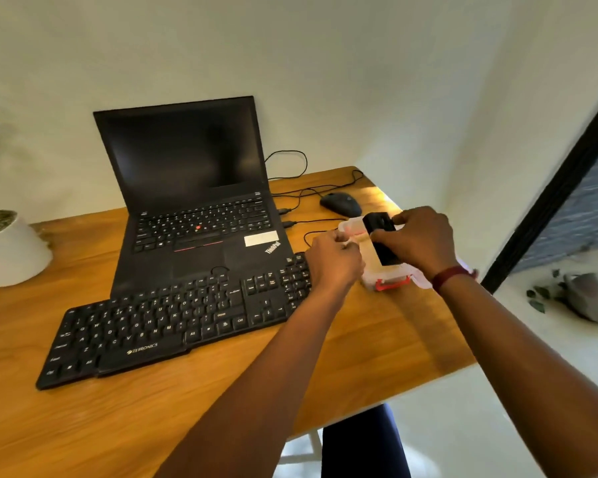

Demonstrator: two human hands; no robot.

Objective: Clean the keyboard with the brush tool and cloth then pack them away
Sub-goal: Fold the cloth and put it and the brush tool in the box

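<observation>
Right hand (415, 238) fingers closed on the black brush tool (380, 240) over the clear storage box (390, 276). Left hand (335, 262) pinches the box's near edge; cloth unseen. Judgement: steady the box, move the tool level. Zebronics keyboard (173, 322) lies left on worktop (359, 339).

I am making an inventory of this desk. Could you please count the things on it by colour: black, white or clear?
Black: 4 (laptop, keyboard, mouse, brush tool)
White or clear: 2 (plant pot, plastic box)
Total: 6
</observation>
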